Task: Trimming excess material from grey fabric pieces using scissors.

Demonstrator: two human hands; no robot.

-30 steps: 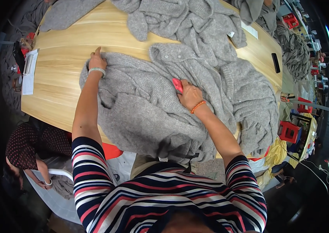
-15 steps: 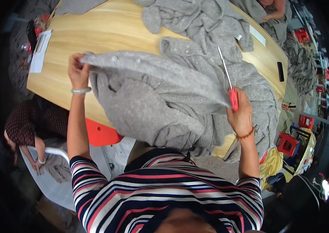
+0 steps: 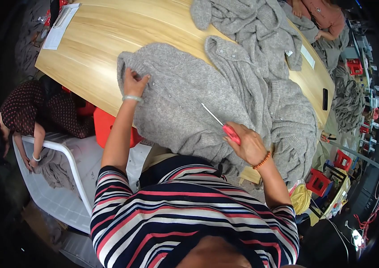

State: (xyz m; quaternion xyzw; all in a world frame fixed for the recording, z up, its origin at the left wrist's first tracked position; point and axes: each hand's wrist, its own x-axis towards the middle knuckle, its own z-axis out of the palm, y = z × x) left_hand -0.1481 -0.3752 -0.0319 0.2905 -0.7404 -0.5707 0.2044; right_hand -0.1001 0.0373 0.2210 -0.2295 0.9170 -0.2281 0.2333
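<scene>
White-rimmed plastic tub (image 3: 66, 154) on the floor, person's left: crumpled grey knit (image 3: 55, 172) inside. Co-worker in dotted clothes (image 3: 22, 105) bends over it, both hands down at that knit.

Labels: lined sheet on a clipboard (image 3: 61, 29) at the table's left side, too small to read from here. White tag (image 3: 288, 53) on the far knit pile (image 3: 247, 22), also unreadable.

Grey cardigan (image 3: 189, 82) is spread on the wood-grain table (image 3: 93, 67) in front of the wearer, near edge bunched. Fuzzy knit, small shiny buttons (image 3: 170, 95) in a slanting row. More grey knitwear (image 3: 290, 129) heaped to its right.

Left hand (image 3: 135, 83) on the cardigan's upper left end, thumb and fingers bent; can't tell if they're pinching fabric. Right hand (image 3: 245, 143) clamped round the red handle of a thin metal-shafted tool (image 3: 231, 134), tip over the cardigan, pointing up-left.
</scene>
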